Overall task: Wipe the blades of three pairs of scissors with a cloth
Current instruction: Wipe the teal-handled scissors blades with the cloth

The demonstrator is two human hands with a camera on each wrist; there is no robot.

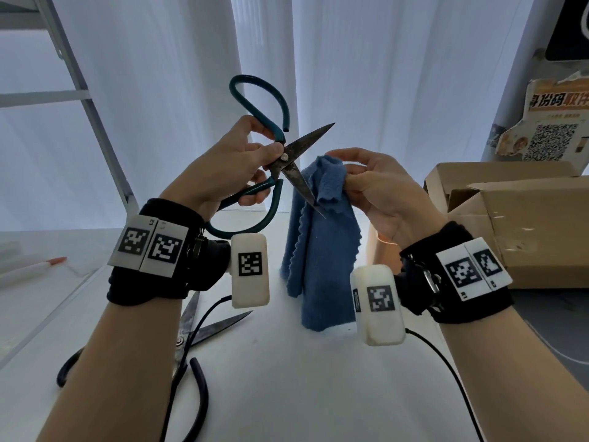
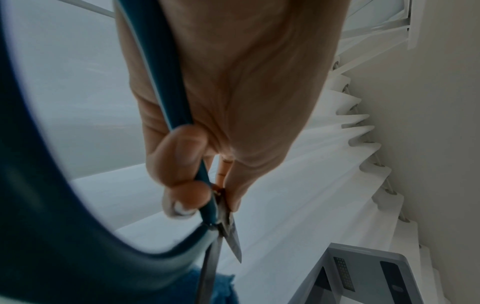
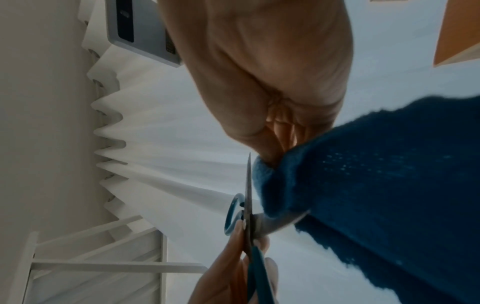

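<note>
Two hands worked above the white table (image 1: 287,378): left hand (image 1: 223,167) gripped open teal-handled steel scissors (image 1: 288,164), right hand (image 1: 379,186) pinched a blue fleece cloth (image 1: 322,250), apparently touching one blade.

Both hands raised, wrists banded.
Left hand (image 1: 229,167) curled in a grip; right hand (image 1: 379,186) pinching, fingertips (image 1: 350,183) together.

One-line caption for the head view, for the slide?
Left hand holds open teal-handled scissors; right hand pinches blue cloth beside the lower blade.
</note>
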